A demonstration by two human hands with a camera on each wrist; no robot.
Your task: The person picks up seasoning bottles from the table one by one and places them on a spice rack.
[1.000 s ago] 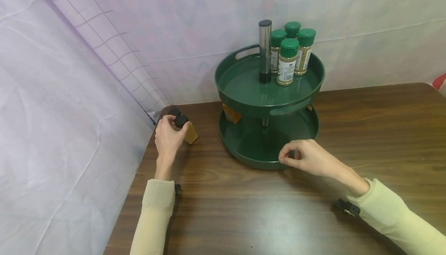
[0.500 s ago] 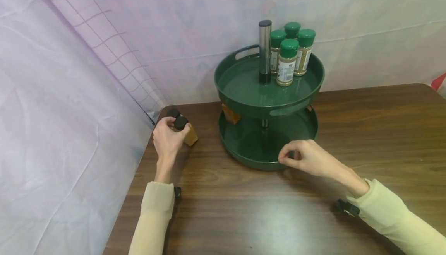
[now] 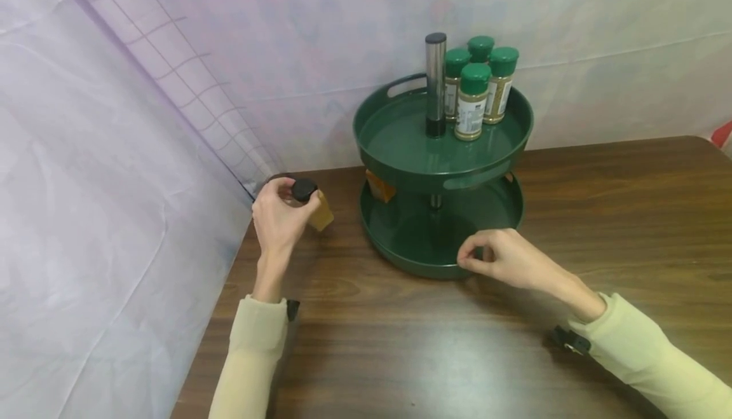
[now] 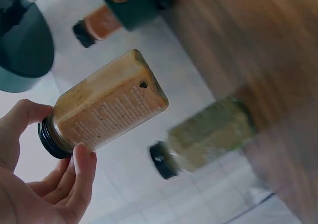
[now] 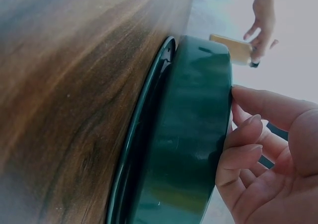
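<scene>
My left hand [image 3: 280, 222] pinches a square-sided spice jar [image 4: 107, 107] by its black lid, thumb on one side and fingers on the other. Tan contents and printed text show on the jar, which is tilted and held above the table. Behind it stands another black-lidded jar [image 4: 211, 134] with greenish-brown contents, hidden by the hand in the head view. My right hand [image 3: 511, 260] pinches the front rim of the lower tier [image 3: 400, 250] of a green two-tier turntable, fingertips at its wall in the right wrist view.
An orange-brown jar [image 3: 380, 187] stands on the lower tier at the left, partly under the upper tier [image 3: 394, 145]. Several green-capped spice jars [image 3: 471, 110] stand up there beside the metal post [image 3: 435, 82]. White cloth [image 3: 320, 37] hangs behind the brown table [image 3: 366, 355].
My left hand has lifted the spice jar and moved it slightly up and to the right, away from the other jar. The right hand and the turntable have stayed in place.
</scene>
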